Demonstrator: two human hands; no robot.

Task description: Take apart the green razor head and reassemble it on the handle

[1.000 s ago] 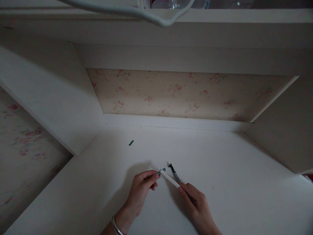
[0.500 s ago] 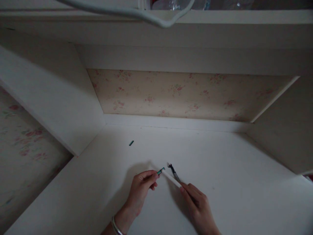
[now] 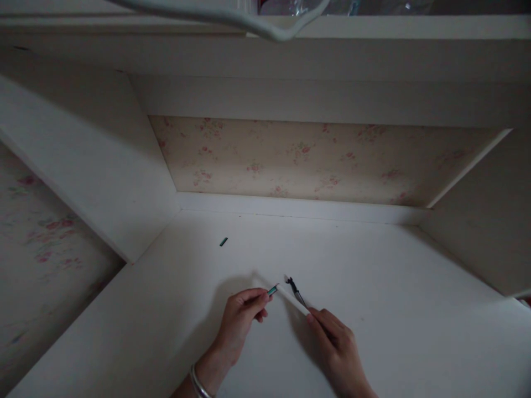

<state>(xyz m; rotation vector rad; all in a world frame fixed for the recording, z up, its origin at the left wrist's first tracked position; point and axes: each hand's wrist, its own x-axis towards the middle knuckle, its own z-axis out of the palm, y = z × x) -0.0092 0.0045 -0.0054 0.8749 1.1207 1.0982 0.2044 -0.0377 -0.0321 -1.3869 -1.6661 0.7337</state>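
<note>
L hand [image 3: 238,320] pinches a small green-and-black blade cartridge [image 3: 272,290] btwn thumb & fingers; its exposed end juts out beyond the fingertips, to their R, long axis slanting away & R.

R hand [image 3: 336,345] has its fingers closed round a white rod [image 3: 293,300] and a dark razor handle [image 3: 297,293] w/ a forked head; how the two sit inside the grip is hidden. The rod runs from the R fingers away & L, so its axis crosses the cartridge's at an angle. Tip is right at the cartridge's exposed end; can't tell if touching. The handle's fork is a bit beyond the rod tip and to its R, apart from the cartridge. L fingers are nearer the cartridge, obv., since they hold it; R fingers sit a rod's reach off.

A loose cartridge [image 3: 223,241] lies beyond & L of the L fingers, nearer that hand, long axis also slanting away & R.

White tabletop [image 3: 373,265] extends R of the R fingers to a side panel [image 3: 477,232], and beyond both hands to a low back ledge [image 3: 290,209].
</note>
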